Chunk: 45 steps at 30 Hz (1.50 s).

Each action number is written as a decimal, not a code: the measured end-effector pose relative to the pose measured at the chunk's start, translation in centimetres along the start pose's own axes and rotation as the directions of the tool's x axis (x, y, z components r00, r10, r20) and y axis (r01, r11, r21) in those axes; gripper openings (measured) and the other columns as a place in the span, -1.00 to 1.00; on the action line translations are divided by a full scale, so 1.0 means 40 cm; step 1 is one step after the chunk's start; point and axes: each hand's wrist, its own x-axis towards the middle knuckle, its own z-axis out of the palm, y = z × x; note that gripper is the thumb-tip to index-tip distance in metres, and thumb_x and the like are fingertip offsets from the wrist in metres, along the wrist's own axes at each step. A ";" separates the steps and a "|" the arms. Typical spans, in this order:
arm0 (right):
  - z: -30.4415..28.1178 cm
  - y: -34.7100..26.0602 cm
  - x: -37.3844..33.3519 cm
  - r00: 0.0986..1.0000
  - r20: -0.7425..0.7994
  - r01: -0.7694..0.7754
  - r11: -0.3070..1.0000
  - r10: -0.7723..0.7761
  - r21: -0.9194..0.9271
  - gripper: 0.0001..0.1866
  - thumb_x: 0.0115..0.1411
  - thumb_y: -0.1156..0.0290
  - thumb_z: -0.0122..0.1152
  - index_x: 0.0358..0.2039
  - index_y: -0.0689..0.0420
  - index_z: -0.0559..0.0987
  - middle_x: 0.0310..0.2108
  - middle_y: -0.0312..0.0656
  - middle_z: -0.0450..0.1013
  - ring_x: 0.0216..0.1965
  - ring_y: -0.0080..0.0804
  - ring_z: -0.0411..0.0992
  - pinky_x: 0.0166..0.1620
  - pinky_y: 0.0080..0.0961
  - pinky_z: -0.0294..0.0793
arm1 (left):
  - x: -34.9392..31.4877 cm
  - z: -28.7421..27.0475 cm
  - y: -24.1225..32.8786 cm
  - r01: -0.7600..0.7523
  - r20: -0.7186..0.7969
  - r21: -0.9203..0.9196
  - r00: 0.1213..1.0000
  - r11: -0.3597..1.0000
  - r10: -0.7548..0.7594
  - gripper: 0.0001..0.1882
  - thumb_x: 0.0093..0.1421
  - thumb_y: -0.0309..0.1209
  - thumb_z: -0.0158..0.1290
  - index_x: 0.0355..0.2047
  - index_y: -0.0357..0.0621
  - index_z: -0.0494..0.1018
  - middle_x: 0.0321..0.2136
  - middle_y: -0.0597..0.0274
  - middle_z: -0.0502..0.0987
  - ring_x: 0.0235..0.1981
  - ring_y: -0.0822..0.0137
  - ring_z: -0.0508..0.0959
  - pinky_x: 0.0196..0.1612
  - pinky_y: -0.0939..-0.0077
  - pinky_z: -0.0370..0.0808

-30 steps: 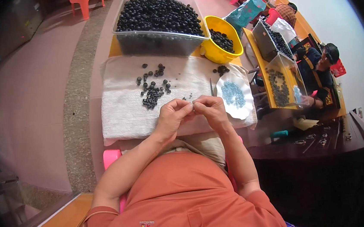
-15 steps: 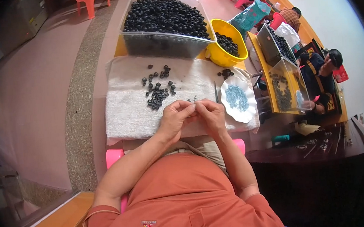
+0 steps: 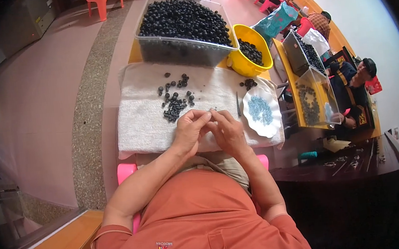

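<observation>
Over the near edge of a white towel (image 3: 144, 115), my left hand (image 3: 191, 132) and my right hand (image 3: 229, 132) meet fingertip to fingertip. Both are closed in a pinch, and whatever lies between the fingers is too small to make out. Just beyond my left hand is a loose pile of black beads (image 3: 174, 108), with more scattered behind it. A white scalloped dish (image 3: 268, 127) holding small pale-blue pieces (image 3: 259, 110) stands right of my right hand. Between that hand and the dish lies a thin dark tool (image 3: 238, 104), perhaps tweezers.
Behind the towel stand a large clear bin (image 3: 184, 54) of black beads and a yellow basin (image 3: 247, 68) with more. A few dark pieces (image 3: 248, 83) lie near the dish. At right, a person (image 3: 354, 80) sits beside other bins (image 3: 318, 95). An orange stool (image 3: 101, 5) stands far left.
My right fingers have shifted slightly, their tips now sitting a little left and higher against the left ones. The whole view has moved slightly; the beads and dish look unchanged.
</observation>
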 end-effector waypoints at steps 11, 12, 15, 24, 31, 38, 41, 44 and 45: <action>0.058 0.162 0.087 0.996 0.055 -0.081 0.928 0.066 0.363 -0.85 0.12 0.55 0.25 -0.26 0.26 0.62 -0.39 -0.18 0.51 -0.40 -0.47 0.48 -0.41 -0.59 0.40 | -0.022 0.038 0.000 -0.045 0.002 0.048 0.999 0.998 0.045 -0.91 0.23 -0.48 0.13 -0.27 -0.18 0.46 -0.37 0.24 0.57 -0.38 0.46 0.57 -0.22 0.56 0.58; 0.061 0.152 0.104 0.996 0.059 -0.080 0.927 0.062 0.367 -0.85 0.12 0.55 0.25 -0.26 0.26 0.62 -0.39 -0.18 0.51 -0.40 -0.47 0.48 -0.41 -0.59 0.40 | -0.025 0.037 0.001 -0.082 0.010 0.060 0.997 0.995 0.081 -0.91 0.23 -0.48 0.14 -0.27 -0.18 0.47 -0.37 0.24 0.57 -0.38 0.46 0.57 -0.22 0.57 0.58; 0.079 0.117 0.136 0.983 0.181 -0.037 0.996 0.022 0.080 -0.79 0.06 0.46 0.24 -0.25 0.17 0.62 -0.32 -0.14 0.50 -0.35 -0.10 0.53 -0.31 -0.30 0.51 | -0.031 0.034 -0.003 -0.135 0.024 0.087 0.991 0.987 0.134 -0.91 0.22 -0.48 0.15 -0.28 -0.18 0.48 -0.38 0.25 0.57 -0.39 0.47 0.56 -0.24 0.58 0.57; 0.109 0.125 0.152 0.974 0.222 -0.022 0.997 0.038 -0.074 -0.79 0.11 0.31 0.22 -0.26 0.08 0.64 -0.29 -0.17 0.51 -0.34 -0.09 0.54 -0.26 -0.28 0.52 | -0.026 0.029 -0.008 -0.151 0.045 0.109 0.988 0.983 0.146 -0.90 0.20 -0.48 0.17 -0.29 -0.19 0.49 -0.40 0.27 0.58 -0.39 0.48 0.56 -0.25 0.59 0.56; 0.077 0.109 0.160 0.947 0.313 -0.039 0.992 0.075 -0.120 -0.80 0.10 0.38 0.17 -0.26 0.10 0.63 -0.29 -0.10 0.49 -0.28 -0.08 0.52 -0.21 -0.26 0.50 | -0.022 0.028 -0.009 -0.144 0.011 0.120 0.990 0.982 0.143 -0.89 0.19 -0.48 0.18 -0.29 -0.19 0.50 -0.40 0.26 0.57 -0.40 0.48 0.56 -0.26 0.59 0.57; 0.054 0.106 0.159 0.918 0.396 0.066 0.980 0.013 -0.186 -0.77 0.08 0.39 0.17 -0.22 0.11 0.55 -0.23 -0.13 0.42 -0.16 -0.12 0.46 -0.14 -0.28 0.46 | -0.019 0.025 -0.007 -0.125 -0.003 0.131 0.992 0.984 0.126 -0.89 0.19 -0.48 0.19 -0.30 -0.19 0.50 -0.41 0.27 0.56 -0.41 0.49 0.56 -0.28 0.60 0.57; 0.054 0.110 0.151 0.936 0.351 0.095 0.981 -0.030 -0.171 -0.80 0.07 0.42 0.18 -0.26 0.12 0.53 -0.24 -0.13 0.42 -0.18 -0.13 0.44 -0.13 -0.29 0.46 | -0.018 0.024 -0.005 -0.127 -0.008 0.142 0.992 0.982 0.129 -0.89 0.19 -0.48 0.19 -0.30 -0.18 0.50 -0.41 0.27 0.56 -0.41 0.49 0.55 -0.29 0.61 0.57; 0.059 0.130 0.144 0.959 0.272 0.104 0.990 -0.076 -0.092 -0.81 0.03 0.47 0.22 -0.28 0.14 0.53 -0.28 -0.12 0.45 -0.20 -0.12 0.45 -0.14 -0.29 0.46 | -0.017 0.023 -0.003 -0.128 -0.021 0.132 0.991 0.983 0.132 -0.89 0.19 -0.48 0.19 -0.30 -0.18 0.50 -0.41 0.28 0.56 -0.40 0.49 0.55 -0.28 0.61 0.57; 0.062 0.140 0.140 0.969 0.234 0.090 0.996 -0.083 -0.024 -0.81 0.01 0.49 0.24 -0.30 0.14 0.54 -0.30 -0.12 0.47 -0.21 -0.11 0.45 -0.15 -0.29 0.46 | -0.018 0.024 0.000 -0.124 -0.020 0.145 0.992 0.982 0.128 -0.89 0.19 -0.48 0.19 -0.30 -0.18 0.49 -0.40 0.29 0.56 -0.39 0.50 0.55 -0.28 0.61 0.57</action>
